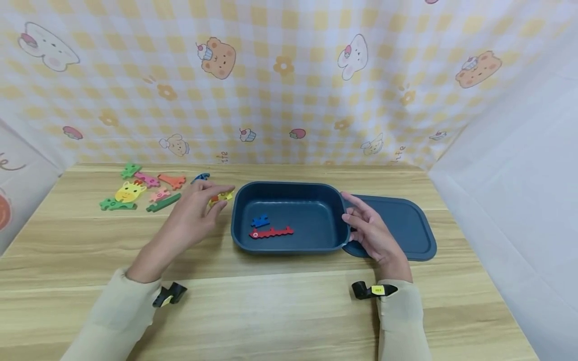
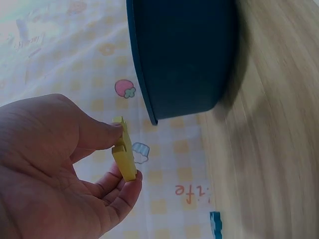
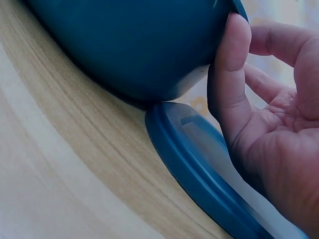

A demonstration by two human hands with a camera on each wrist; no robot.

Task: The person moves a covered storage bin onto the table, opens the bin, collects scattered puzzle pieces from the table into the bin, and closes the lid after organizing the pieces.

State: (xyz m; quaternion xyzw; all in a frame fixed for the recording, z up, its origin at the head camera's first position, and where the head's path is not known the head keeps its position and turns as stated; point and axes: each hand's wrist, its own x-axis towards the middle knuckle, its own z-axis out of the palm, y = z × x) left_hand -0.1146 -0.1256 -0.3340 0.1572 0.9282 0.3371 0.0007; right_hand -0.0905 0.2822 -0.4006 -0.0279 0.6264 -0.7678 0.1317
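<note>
My left hand (image 1: 195, 208) pinches a yellow puzzle piece (image 2: 124, 157) between thumb and fingertips, just left of a dark blue box (image 1: 289, 247). In the left wrist view the piece is edge-on, raised off the table and apart from the box wall. Inside the box lie a small blue puzzle piece (image 1: 260, 220) and a long red piece (image 1: 271, 232) with a toothed edge. At the box's right end, my right hand (image 1: 371, 234) touches the rim and outer wall with extended fingers and thumb. In the right wrist view its thumb (image 3: 234, 45) lies against the wall.
A flat blue lid (image 1: 399, 225) lies right of the box, partly beneath the right hand. On the left are a yellow giraffe-face piece (image 1: 129, 191) and several green, pink and orange pieces. A dark blue piece (image 1: 200, 177) sits behind the left hand. A checked curtain (image 1: 280, 100) hangs behind.
</note>
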